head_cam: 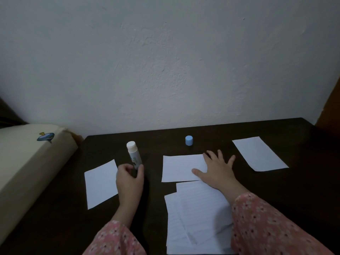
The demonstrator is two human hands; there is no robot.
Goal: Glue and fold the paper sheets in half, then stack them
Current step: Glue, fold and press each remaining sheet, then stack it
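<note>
A white glue stick (134,155) stands uncapped and tilted on the dark table; my left hand (129,178) grips its lower end. Its blue cap (189,140) stands alone near the wall. My right hand (216,169) presses flat, fingers spread, on the right end of a folded lined sheet (181,168) in the middle. A pile of unfolded lined sheets (197,219) lies in front of me, partly under my right sleeve. One folded sheet (101,183) lies at the left, another (260,153) at the far right.
The dark wooden table (303,190) runs up to a white wall. A cream cushion (27,162) with a small blue print sits off the table's left edge. A brown wooden edge (331,107) shows at the far right.
</note>
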